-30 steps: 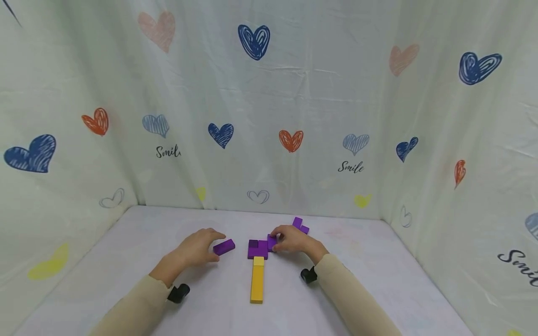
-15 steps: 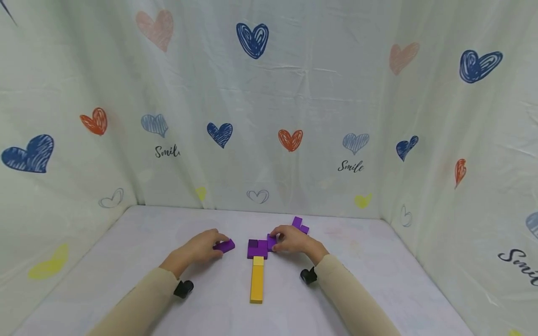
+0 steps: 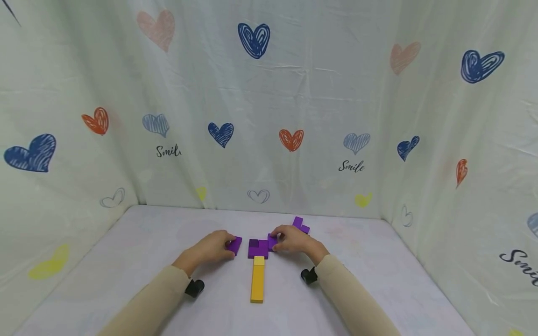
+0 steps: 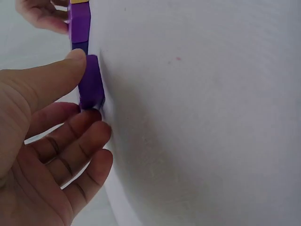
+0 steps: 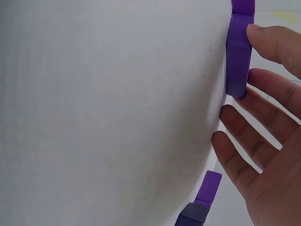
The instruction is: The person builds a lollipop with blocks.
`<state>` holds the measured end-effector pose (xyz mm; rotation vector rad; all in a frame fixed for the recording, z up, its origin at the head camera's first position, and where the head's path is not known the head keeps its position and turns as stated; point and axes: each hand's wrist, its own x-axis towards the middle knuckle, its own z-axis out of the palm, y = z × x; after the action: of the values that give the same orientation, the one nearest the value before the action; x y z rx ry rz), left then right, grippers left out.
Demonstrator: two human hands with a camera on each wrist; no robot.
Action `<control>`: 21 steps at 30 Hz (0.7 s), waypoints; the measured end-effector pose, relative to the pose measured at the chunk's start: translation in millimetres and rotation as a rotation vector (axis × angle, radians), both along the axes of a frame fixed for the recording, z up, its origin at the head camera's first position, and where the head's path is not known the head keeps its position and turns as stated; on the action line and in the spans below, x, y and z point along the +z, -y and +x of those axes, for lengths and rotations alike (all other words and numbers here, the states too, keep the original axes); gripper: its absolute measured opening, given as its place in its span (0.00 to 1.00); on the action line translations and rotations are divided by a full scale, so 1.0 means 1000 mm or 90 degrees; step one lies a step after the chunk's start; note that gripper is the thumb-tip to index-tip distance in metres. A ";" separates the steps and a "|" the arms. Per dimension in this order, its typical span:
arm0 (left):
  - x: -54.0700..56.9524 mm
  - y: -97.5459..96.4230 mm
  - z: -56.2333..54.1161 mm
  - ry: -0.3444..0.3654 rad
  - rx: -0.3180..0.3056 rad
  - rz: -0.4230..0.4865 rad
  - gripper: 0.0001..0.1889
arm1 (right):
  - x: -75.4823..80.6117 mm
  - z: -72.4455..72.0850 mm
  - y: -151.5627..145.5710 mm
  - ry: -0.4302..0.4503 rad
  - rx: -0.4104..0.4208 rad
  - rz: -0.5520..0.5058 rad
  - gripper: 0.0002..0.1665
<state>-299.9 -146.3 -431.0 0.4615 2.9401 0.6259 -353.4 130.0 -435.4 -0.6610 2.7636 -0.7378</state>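
My left hand [image 3: 211, 248] pinches a purple block [image 3: 236, 246] between thumb and fingers, just left of the middle pieces. Its thumb lies along one side of that block [image 4: 92, 84] in the left wrist view, with the lower fingers loosely bent. A second purple block [image 3: 272, 242] is held by my right hand [image 3: 295, 239], thumb on one side and fingertips on the other. This block meets the right side of a purple square-like cluster [image 3: 258, 253] with one darker corner. From the cluster's near side a yellow bar [image 3: 257, 283] runs toward me.
Behind my right hand lies another purple piece [image 3: 298, 222] with an offset part. The white table [image 3: 201, 308] is bordered by a pale curtain [image 3: 319, 182] printed with hearts. Dark wrist cameras [image 3: 194, 288] sit on both cuffs.
My left hand has closed its fingers on the left purple block and brought it right, turning it more upright toward the cluster. My right hand has stayed in place on its block.
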 end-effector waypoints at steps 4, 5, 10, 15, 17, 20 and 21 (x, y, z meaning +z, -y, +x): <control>0.000 -0.002 -0.003 0.005 0.007 0.020 0.30 | -0.001 0.000 0.000 0.000 0.003 -0.005 0.24; 0.000 -0.002 -0.003 0.003 0.006 0.030 0.30 | -0.001 0.000 0.000 -0.001 0.003 -0.005 0.24; 0.000 -0.003 -0.008 -0.011 -0.024 0.061 0.28 | 0.000 0.001 -0.001 -0.003 0.003 -0.006 0.24; 0.001 -0.010 -0.013 -0.004 -0.023 0.065 0.24 | 0.001 0.002 -0.002 -0.004 0.006 -0.007 0.24; 0.000 -0.014 -0.015 -0.003 -0.015 0.063 0.24 | 0.002 0.003 -0.002 -0.004 0.006 -0.010 0.24; -0.001 -0.018 -0.019 -0.006 -0.006 0.057 0.25 | 0.002 0.003 -0.001 -0.005 0.006 -0.012 0.24; -0.002 -0.019 -0.020 -0.008 -0.005 0.054 0.25 | 0.002 0.003 -0.001 -0.005 0.007 -0.011 0.24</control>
<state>-320.4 -127.5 -433.0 0.4863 2.9317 0.7520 -350.4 130.9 -433.4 -0.6836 2.7611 -0.7600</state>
